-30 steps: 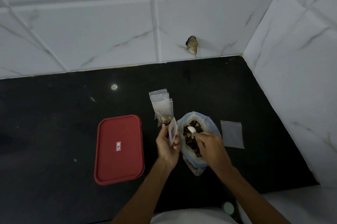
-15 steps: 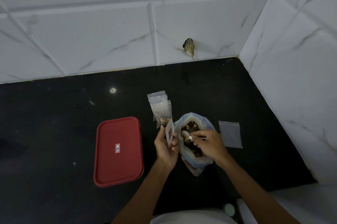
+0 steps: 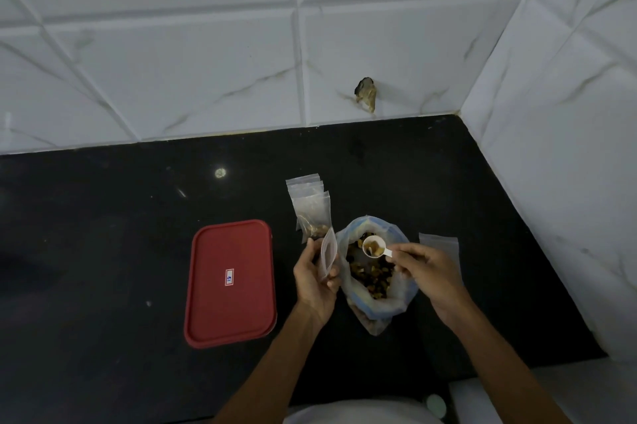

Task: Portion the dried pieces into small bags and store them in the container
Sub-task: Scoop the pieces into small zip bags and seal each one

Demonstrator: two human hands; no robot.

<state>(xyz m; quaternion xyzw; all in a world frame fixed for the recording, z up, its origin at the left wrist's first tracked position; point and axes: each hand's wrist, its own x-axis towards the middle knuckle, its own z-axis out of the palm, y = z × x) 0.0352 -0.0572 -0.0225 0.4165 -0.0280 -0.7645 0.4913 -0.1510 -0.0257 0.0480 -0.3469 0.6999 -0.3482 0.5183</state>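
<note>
A large open plastic bag [image 3: 400,299] full of dried pieces [image 3: 370,277] sits on the black counter. My right hand [image 3: 429,277] pinches the handle of a small white scoop [image 3: 374,246], which holds a few pieces above the big bag's mouth. My left hand [image 3: 315,280] holds a small clear zip bag [image 3: 327,253] upright just left of the big bag. Filled small bags [image 3: 310,209] lie stacked behind my left hand. A container with a red lid [image 3: 230,282] rests to the left, closed.
An empty small zip bag [image 3: 443,244] lies flat right of the big bag, partly behind my right hand. White tiled walls close the back and the right side [image 3: 551,147]. The black counter [image 3: 86,251] stretches out to the left.
My right hand has lifted the scoop out of the dried pieces, now loaded and level above the big bag. My left hand keeps the small bag in place.
</note>
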